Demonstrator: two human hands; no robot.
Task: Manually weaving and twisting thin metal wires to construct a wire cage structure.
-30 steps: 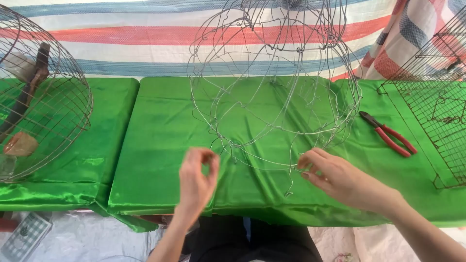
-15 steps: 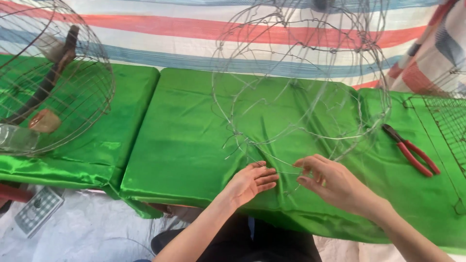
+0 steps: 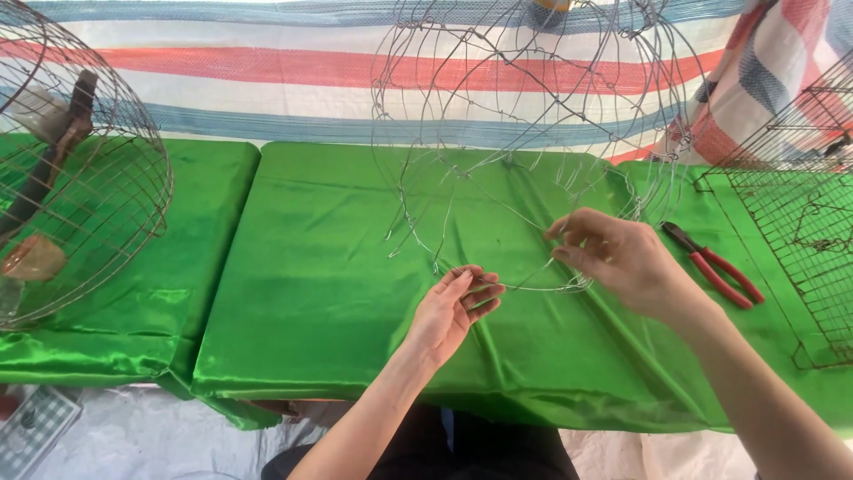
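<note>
Thin bare wire frame [image 3: 524,133], domed, half-built; left hand [image 3: 458,307], right hand [image 3: 613,253] pinch bottom ring

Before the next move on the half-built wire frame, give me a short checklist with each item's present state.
1. Left hand on the bottom ring of the bare wire cage frame: ok.
2. Right hand pinching a frame wire: ok.
3. Red-handled pliers lying apart from both hands on the green satin tablecloth: ok.
4. Wire joints tight: cannot tell.
5. Finished round wire cage apart from the frame: ok.
</note>
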